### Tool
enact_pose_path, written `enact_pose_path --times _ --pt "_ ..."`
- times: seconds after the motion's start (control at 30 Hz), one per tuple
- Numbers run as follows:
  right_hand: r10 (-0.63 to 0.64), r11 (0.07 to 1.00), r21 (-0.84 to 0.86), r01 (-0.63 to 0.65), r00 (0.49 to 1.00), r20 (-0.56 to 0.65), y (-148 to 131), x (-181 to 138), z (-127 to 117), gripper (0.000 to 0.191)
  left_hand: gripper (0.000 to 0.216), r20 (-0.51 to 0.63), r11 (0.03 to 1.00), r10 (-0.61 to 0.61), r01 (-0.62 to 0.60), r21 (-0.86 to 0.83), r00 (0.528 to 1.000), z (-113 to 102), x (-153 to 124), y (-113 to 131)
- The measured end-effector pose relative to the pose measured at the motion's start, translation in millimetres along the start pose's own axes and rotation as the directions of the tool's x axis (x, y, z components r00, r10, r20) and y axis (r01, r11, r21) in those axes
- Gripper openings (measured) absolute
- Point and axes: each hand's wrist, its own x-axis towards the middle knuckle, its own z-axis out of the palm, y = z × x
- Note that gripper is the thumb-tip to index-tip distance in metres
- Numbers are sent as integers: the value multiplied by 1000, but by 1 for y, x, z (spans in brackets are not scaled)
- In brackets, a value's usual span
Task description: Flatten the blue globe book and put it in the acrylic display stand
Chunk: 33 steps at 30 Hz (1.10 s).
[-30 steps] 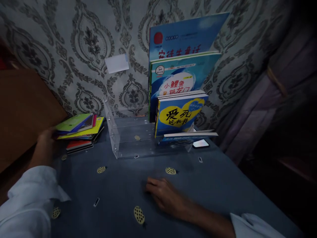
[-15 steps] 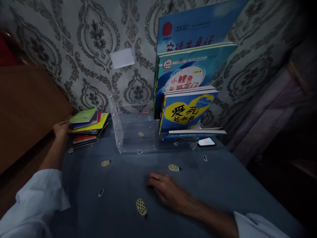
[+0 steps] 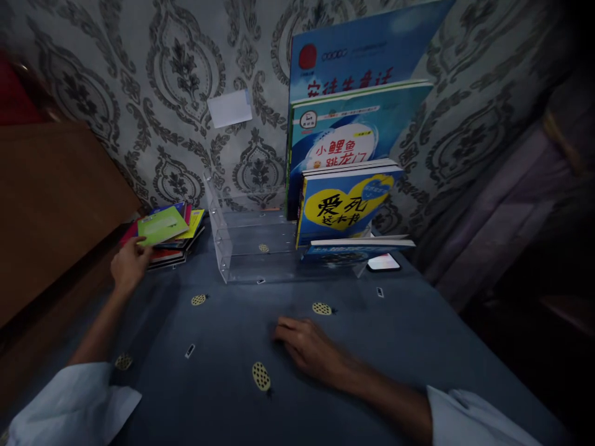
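My left hand (image 3: 129,265) grips the near corner of a thin green book (image 3: 162,225) and holds it slightly above a stack of small colourful books (image 3: 173,246) at the left of the table. My right hand (image 3: 309,348) rests palm down on the blue tablecloth (image 3: 372,353), fingers loosely curled, holding nothing. A clear acrylic book stand (image 3: 242,238) stands at the back; its right side holds several upright blue picture books (image 3: 346,204), with the tallest book (image 3: 367,52) against the wall.
A book (image 3: 357,248) lies flat in front of the stand, beside a phone with a lit screen (image 3: 383,262). A brown wooden panel (image 3: 51,204) bounds the left side. A curtain (image 3: 525,204) hangs at the right. Patterned wallpaper is behind, with a white card (image 3: 230,107) on it.
My left hand has taken hold of the top green book and drawn it off the stack toward me. My right hand stays on the cloth.
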Motion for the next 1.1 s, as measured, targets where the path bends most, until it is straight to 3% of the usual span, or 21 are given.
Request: enact_pose_path --times 0.17,0.33,0.43,0.7,0.9,0.93,1.0,1.1 --pt "-21 1000 12 21 1000 1 -1 0 -2 29 62 -14 928 165 -150 341 986 -12 -4 24" --pt "-23 1000 19 23 1000 -14 -2 1 -2 31 55 166 918 215 -257 302 962 -5 17 33" --pt "-31 999 19 31 999 -14 -1 0 0 31 56 189 919 215 -264 293 958 -4 13 32" --pt "-44 999 -19 43 998 -39 -1 1 2 31 59 215 898 259 -317 304 941 -21 -51 30" --pt "-74 997 4 75 996 -58 -2 1 1 33 73 274 906 311 -370 203 910 -19 -120 14" --pt "-79 997 6 80 995 -58 -2 1 1 33 74 310 906 323 -387 170 894 -20 -134 9" --pt "-78 997 8 78 995 -59 -1 1 2 33 68 437 891 386 -451 51 813 -28 -159 0" --pt "-61 998 9 62 996 -64 0 1 2 32 51 636 863 477 -463 -205 607 -52 -175 -8"
